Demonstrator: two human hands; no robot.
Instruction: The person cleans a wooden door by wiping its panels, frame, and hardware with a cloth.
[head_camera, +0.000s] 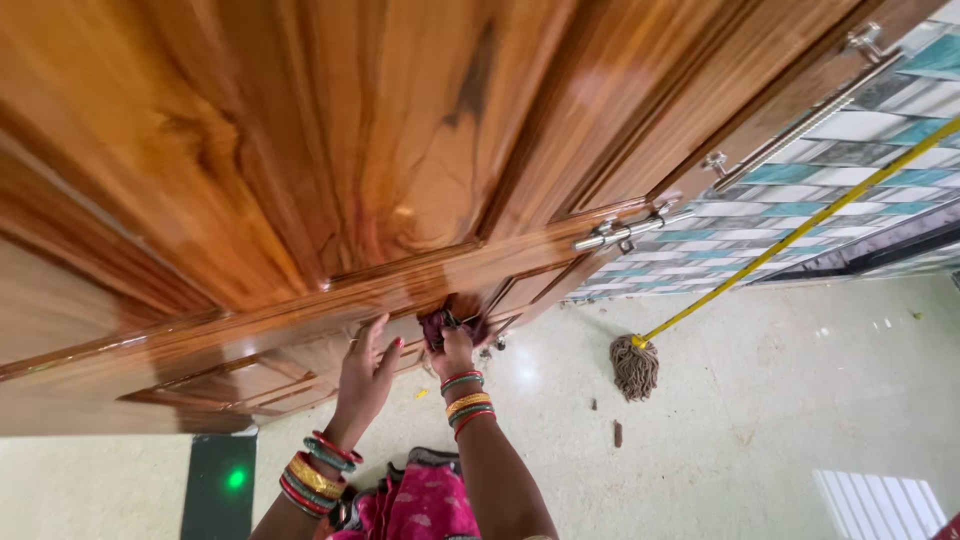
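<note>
A big glossy wooden door (330, 150) with raised panels fills the upper view. My left hand (365, 375) lies flat against its lower panel, fingers spread, holding nothing. My right hand (452, 345) presses a dark maroon cloth (450, 322) against the door's lower rail, fingers closed around it. Both wrists carry several red, green and gold bangles. Pink patterned clothing (420, 500) shows below my arms.
A metal latch bolt (620, 233) and a long metal pull handle (800, 115) sit on the door's right side. A string mop (635, 367) with a yellow handle leans on the tiled wall (860, 190). Small bits of debris lie on the pale floor (760, 420).
</note>
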